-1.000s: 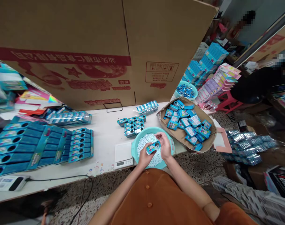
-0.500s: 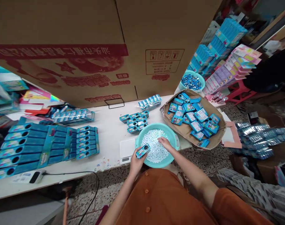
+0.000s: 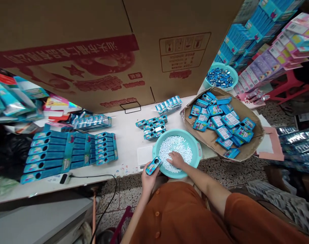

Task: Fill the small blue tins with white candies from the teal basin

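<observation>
A small blue tin (image 3: 153, 166) sits clasped in the left hand (image 3: 149, 180) at the rim of a teal basin (image 3: 192, 144), its long axis slanting up and right. The right hand (image 3: 176, 160) rests among white mints (image 3: 172, 150), fingers loosely together, though whether it pinches any is hard to tell

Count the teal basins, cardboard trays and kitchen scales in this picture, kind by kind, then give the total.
Teal basins: 2
Cardboard trays: 1
Kitchen scales: 1
Total: 4
</observation>
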### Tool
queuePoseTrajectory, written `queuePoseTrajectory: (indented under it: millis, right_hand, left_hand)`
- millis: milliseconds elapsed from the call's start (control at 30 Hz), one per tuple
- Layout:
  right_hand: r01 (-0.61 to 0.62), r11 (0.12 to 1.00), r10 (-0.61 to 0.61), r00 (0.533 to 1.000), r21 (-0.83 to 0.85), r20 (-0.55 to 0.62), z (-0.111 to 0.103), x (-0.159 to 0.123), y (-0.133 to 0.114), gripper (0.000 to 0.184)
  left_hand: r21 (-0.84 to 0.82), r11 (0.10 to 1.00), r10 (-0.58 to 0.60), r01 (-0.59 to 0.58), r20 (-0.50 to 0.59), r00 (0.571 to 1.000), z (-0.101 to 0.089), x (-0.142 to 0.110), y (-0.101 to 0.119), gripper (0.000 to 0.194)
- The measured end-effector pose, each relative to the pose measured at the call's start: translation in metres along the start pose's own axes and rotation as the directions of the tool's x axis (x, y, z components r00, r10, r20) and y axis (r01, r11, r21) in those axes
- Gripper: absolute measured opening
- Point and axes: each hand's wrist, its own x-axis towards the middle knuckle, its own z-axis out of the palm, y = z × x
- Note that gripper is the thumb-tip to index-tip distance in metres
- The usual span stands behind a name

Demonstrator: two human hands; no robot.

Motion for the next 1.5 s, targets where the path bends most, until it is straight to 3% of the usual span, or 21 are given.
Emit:
queuePoseTrajectory:
  millis: [67,133,233,400,600,733,800,900,1033,1267,1400,1500]
  right_hand:
    - [-0.119,0.964,0.107,0.992,0.236,0.065,-0.002,-0.008,0.003,0.026]
    - [-0.239,0.87,0.202,0.971,0.432,0.129,-0.005,-0.01,0.006,0.02]
    - [-0.326,0.754,0.28,0.945,0.571,0.17,-0.01,-0.009,0.007,0.028]
    - [-0.388,0.415,0.334,0.907,0.823,0.258,-0.029,-0.01,-0.001,0.032]
    - [-0.223,0.002,0.316,0.925,0.975,0.212,-0.081,-0.017,-0.021,0.027]
    - [0.013,-0.477,0.271,0.953,0.879,0.133,-0.117,-0.02,-0.043,0.017]
    - [0.074,-0.588,0.258,0.961,0.805,0.101,-0.13,-0.021,-0.055,0.015]
    - [0.107,-0.589,0.253,0.966,0.801,0.056,-0.141,-0.021,-0.073,0.02]
    - [0.169,-0.444,0.33,0.944,0.88,-0.015,-0.14,-0.019,-0.093,0.025]
    - [0.227,-0.134,0.39,0.907,0.965,-0.159,-0.133,-0.02,-0.113,0.032]
    - [0.249,-0.029,0.4,0.89,0.968,-0.217,-0.135,-0.022,-0.117,0.031]
    - [0.276,-0.001,0.417,0.874,0.961,-0.25,-0.135,-0.021,-0.118,0.03]
  left_hand:
    - [0.001,1.0,0.006,-0.006,0.013,1.0,0.004,0.001,0.0,0.05]
    - [0.005,1.0,0.011,-0.012,0.036,0.999,0.009,0.003,-0.002,0.051]
    - [0.021,0.999,0.027,-0.028,0.081,0.996,0.017,0.005,-0.006,0.051]
    - [0.031,0.998,0.046,-0.051,0.143,0.989,0.026,0.009,-0.011,0.051]
    - [0.055,0.996,0.058,-0.07,0.199,0.978,0.035,0.015,-0.005,0.052]
    - [0.125,0.98,0.116,-0.154,0.268,0.956,0.035,0.017,0.002,0.044]
    - [0.172,0.958,0.168,-0.228,0.307,0.937,0.035,0.017,0.006,0.04]
    - [0.216,0.913,0.252,-0.345,0.367,0.896,0.036,0.015,0.012,0.037]
    - [0.236,0.881,0.296,-0.41,0.401,0.867,0.039,0.013,0.019,0.037]
    - [0.213,0.902,0.277,-0.377,0.385,0.88,0.037,0.013,0.027,0.037]
    - [0.165,0.926,0.264,-0.34,0.36,0.895,0.036,0.014,0.029,0.038]
    - [0.164,0.916,0.29,-0.366,0.359,0.887,0.035,0.016,0.029,0.039]
